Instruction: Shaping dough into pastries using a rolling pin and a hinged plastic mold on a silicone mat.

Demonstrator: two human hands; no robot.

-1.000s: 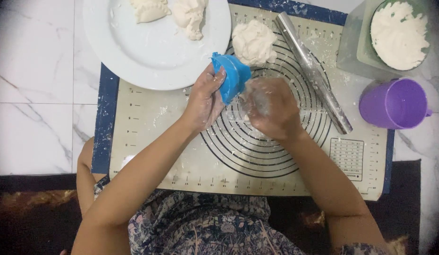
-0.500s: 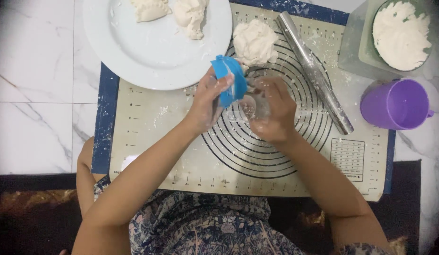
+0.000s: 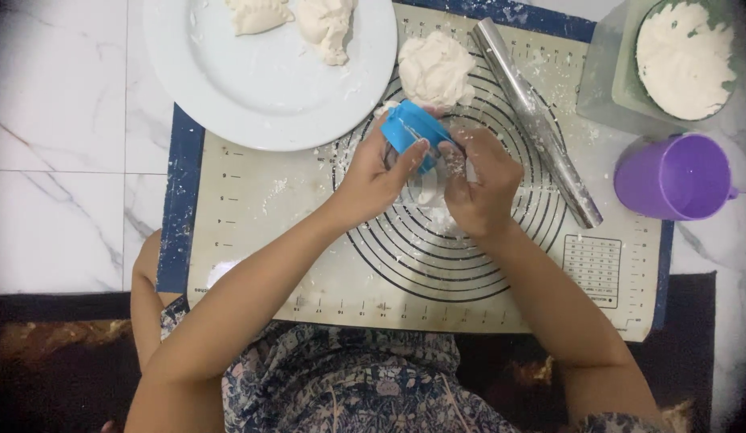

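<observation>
Beneath both hands lies a pastry mat (image 3: 293,265) printed with dark rings, spread on the white marble counter (image 3: 60,160). Up and to the left of the hands sits a white plate (image 3: 260,88) bearing shaped dough pieces (image 3: 325,24). A steel rolling pin (image 3: 537,120) lies just right of the right hand, a purple cup (image 3: 673,176) farther right. A dough ball (image 3: 435,68) rests just above the hands. The left hand (image 3: 373,180) is closed around a blue dumpling mould (image 3: 411,130); the right hand (image 3: 481,188) pinches at its edge, fingers curled onto it.
</observation>
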